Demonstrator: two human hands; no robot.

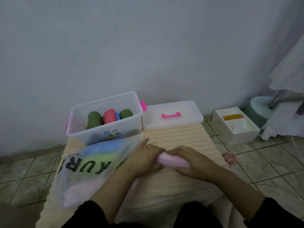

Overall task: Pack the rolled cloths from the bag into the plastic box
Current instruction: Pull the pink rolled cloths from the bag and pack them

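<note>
From the head view, your left hand point(146, 157) and right hand point(191, 162) both curl around a pink rolled cloth point(172, 161) lying on the cream mat point(181, 139), right of the bag point(92, 168). It looks soft and light; hold it round the middle so the roll likely stays tight. The plastic box point(105, 129) holds green, red and blue rolls; its lid point(172, 115) lies alongside. The bag holds more cloths.

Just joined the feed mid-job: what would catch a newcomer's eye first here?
Both hands, left hand and right hand, grip a pink rolled cloth on the cream mat. Behind them, the clear plastic box already holds green, red and blue rolls. The printed bag lies left of the hands.
</note>
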